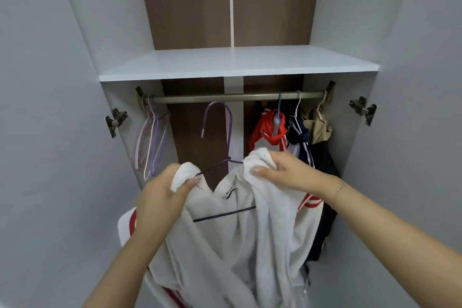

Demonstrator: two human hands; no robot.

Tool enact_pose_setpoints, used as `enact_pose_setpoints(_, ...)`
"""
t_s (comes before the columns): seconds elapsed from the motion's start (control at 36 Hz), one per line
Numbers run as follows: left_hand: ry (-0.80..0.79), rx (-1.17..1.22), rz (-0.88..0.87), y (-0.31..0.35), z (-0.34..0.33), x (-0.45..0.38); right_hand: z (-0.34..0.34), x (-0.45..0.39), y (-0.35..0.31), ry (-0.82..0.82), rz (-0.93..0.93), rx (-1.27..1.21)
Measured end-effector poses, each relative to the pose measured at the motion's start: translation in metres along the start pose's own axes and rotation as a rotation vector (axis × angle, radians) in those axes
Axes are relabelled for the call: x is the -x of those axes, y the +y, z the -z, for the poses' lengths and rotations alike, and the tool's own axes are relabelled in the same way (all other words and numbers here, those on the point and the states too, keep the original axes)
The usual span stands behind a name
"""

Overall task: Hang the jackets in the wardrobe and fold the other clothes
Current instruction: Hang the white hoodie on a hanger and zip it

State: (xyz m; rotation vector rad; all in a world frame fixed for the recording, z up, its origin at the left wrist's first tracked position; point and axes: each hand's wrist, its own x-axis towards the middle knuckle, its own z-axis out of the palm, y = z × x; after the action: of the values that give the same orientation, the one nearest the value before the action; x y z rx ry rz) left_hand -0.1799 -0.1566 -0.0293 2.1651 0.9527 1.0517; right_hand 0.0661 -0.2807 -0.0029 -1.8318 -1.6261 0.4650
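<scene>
We find the white jacket (pixel 240 237) draped on a purple hanger (pixel 220 132), held below the wardrobe rail (pixel 225 97) with its hook not yet over it. The left hand (pixel 162 195) grips the shoulder at 9 o'clock; the right hand (pixel 280 170) bunches the shoulder at 3 o'clock. Hung jackets (pixel 295 132) sit at 2 o'clock, empty hangers (pixel 152 137) at 10 o'clock.

Jacket (pixel 240 245) on hanger (pixel 220 132) before rail (pixel 225 97); spare hangers (pixel 152 137) left, hung clothes (pixel 295 132) right.
</scene>
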Motion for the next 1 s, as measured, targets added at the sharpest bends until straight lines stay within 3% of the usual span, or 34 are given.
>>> enact_pose_setpoints(0.11, 0.001, 0.065, -0.019, 0.005, 0.008, -0.023, -0.012, 0.006, -0.009, 0.202, 0.021, 0.212)
enact_pose_setpoints(0.19, 0.095, -0.033, -0.072, 0.013, 0.017, -0.038, -0.018, 0.004, -0.015, 0.342, -0.037, 0.323)
enact_pose_setpoints(0.36, 0.167, -0.095, -0.132, 0.036, 0.048, -0.034, -0.012, 0.003, -0.017, 0.54, -0.211, 0.222)
enact_pose_setpoints(0.42, -0.014, -0.032, -0.12, 0.042, 0.047, -0.021, -0.012, 0.003, -0.021, 0.62, -0.215, 0.225)
enact_pose_setpoints(0.5, -0.48, 0.197, -0.032, 0.044, 0.042, -0.005, -0.009, 0.005, -0.029, 0.765, -0.218, 0.195)
enact_pose_setpoints(0.53, -0.48, 0.22, -0.051, 0.041, 0.043, -0.004, -0.007, 0.006, -0.033, 0.813, -0.204, 0.176)
enact_pose_setpoints(0.61, -0.041, 0.134, -0.173, 0.029, 0.052, -0.02, 0.001, 0.011, -0.044, 0.876, -0.193, 0.115)
enact_pose_setpoints(0.67, 0.122, 0.025, -0.281, 0.03, 0.061, -0.037, 0.009, 0.012, -0.051, 0.892, -0.169, 0.039)
enact_pose_setpoints(0.75, 0.091, -0.251, -0.504, 0.032, 0.067, -0.062, 0.02, 0.013, -0.065, 0.883, -0.106, -0.017)
enact_pose_setpoints(0.81, 0.04, -0.312, -0.535, 0.035, 0.065, -0.072, 0.026, 0.015, -0.073, 0.873, -0.07, -0.009)
enact_pose_setpoints(0.94, 0.225, -0.324, -0.576, 0.024, 0.069, -0.098, 0.05, 0.016, -0.087, 0.904, -0.004, -0.009)
enact_pose_setpoints(1.0, 0.217, -0.154, -0.545, 0.015, 0.073, -0.111, 0.061, 0.009, -0.085, 0.929, 0.017, -0.059)
